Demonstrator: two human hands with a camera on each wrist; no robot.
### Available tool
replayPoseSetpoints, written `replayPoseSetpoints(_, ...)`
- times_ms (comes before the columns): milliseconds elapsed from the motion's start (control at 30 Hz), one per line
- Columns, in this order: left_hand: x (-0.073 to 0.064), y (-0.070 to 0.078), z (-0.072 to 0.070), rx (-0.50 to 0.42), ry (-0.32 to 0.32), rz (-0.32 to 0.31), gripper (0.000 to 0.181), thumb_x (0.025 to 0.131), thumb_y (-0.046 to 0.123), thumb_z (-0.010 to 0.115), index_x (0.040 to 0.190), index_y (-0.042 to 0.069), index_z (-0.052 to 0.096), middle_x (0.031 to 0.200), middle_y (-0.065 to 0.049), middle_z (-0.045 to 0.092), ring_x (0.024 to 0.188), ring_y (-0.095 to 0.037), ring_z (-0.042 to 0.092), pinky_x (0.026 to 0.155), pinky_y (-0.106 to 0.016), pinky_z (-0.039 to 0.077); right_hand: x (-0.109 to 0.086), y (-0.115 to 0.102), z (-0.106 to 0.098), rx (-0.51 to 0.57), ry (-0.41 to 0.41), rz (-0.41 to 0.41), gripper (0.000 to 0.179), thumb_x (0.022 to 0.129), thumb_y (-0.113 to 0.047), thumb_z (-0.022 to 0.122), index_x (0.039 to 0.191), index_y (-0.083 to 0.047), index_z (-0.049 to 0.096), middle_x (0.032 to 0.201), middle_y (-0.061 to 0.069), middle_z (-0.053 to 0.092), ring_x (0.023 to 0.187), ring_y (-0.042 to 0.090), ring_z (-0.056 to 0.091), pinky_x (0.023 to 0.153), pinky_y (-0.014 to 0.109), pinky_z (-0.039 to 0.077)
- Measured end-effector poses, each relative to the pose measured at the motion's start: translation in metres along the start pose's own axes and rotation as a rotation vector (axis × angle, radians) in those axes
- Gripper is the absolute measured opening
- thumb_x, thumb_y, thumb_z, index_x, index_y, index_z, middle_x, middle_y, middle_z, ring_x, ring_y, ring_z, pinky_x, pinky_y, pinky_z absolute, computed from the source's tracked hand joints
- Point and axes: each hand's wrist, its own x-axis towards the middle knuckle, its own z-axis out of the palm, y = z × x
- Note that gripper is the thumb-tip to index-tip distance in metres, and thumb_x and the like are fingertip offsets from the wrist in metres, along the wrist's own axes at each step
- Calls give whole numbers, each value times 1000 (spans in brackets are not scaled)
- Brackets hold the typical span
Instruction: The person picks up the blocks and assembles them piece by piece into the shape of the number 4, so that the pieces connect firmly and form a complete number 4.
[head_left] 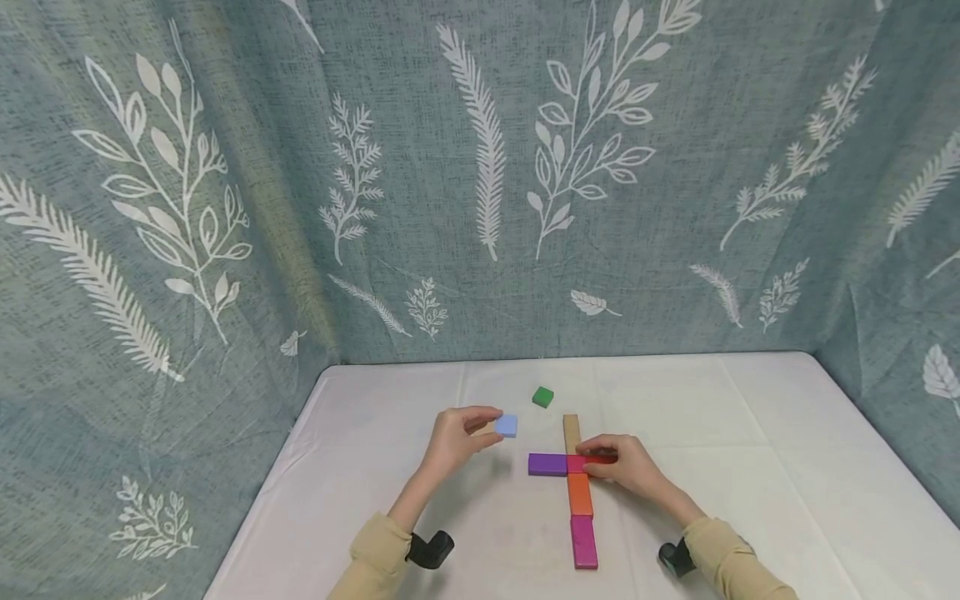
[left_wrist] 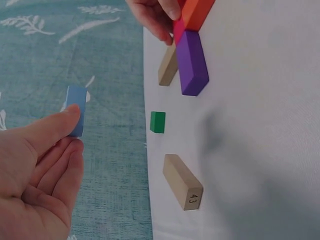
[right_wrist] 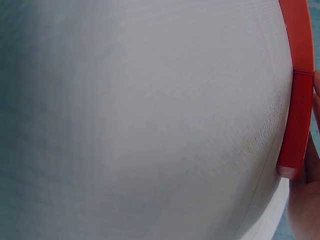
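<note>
My left hand [head_left: 456, 435] pinches a light blue block [head_left: 506, 426] between thumb and fingertips, raised over the table. In the left wrist view the blue block [left_wrist: 76, 110] stands on edge in that pinch. My right hand [head_left: 632, 467] grips a red block [head_left: 603, 459], its thumb on the near side and fingers on the far side. That block is the right arm of a cross laid flat. Around a pinkish-red centre block [head_left: 575, 464] lie a purple block [head_left: 547, 465] at left, a tan block [head_left: 572, 432] beyond, and an orange block [head_left: 580, 495] with a magenta block [head_left: 583, 542] below.
A small green block [head_left: 543, 397] lies beyond the cross, toward the far edge of the white-covered table [head_left: 720, 400]. Another tan block [left_wrist: 183, 183], marked 43, shows in the left wrist view. A patterned curtain [head_left: 465, 167] hangs behind the table.
</note>
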Motion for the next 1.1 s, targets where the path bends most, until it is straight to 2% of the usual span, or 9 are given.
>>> replayPoseSetpoints(233,7,-7,7,22,-29,-2,27,78,2,75,104,-3,70,106,-19,70,104,-32,66,88,-30,54,0,-1,0,5,-3,10,27,83,-17,73,109,-10,70,106,6,71,95,18,64,81,19,53)
replayPoseSetpoints(467,10,-13,11,45,-43,6,27,78,4,75,104,-2,71,106,-18,71,103,-32,67,88,-32,54,1,-1,-1,17,-8,9,27,82,-17,73,109,-10,70,106,6,70,96,22,64,80,17,52)
replayPoseSetpoints(800,11,-18,15,29,-80,11,27,78,0,73,104,-4,70,106,-21,70,103,-33,66,88,-31,54,1,0,-1,31,-13,5,29,83,-17,73,110,-9,70,106,7,70,97,23,64,80,17,52)
replayPoseSetpoints(1100,11,-27,18,73,-104,52,26,77,-5,72,102,-7,69,107,-22,69,107,-35,64,89,-35,54,0,-2,-1,29,-12,5,28,83,-17,73,110,-9,70,106,6,71,97,23,64,81,17,52)
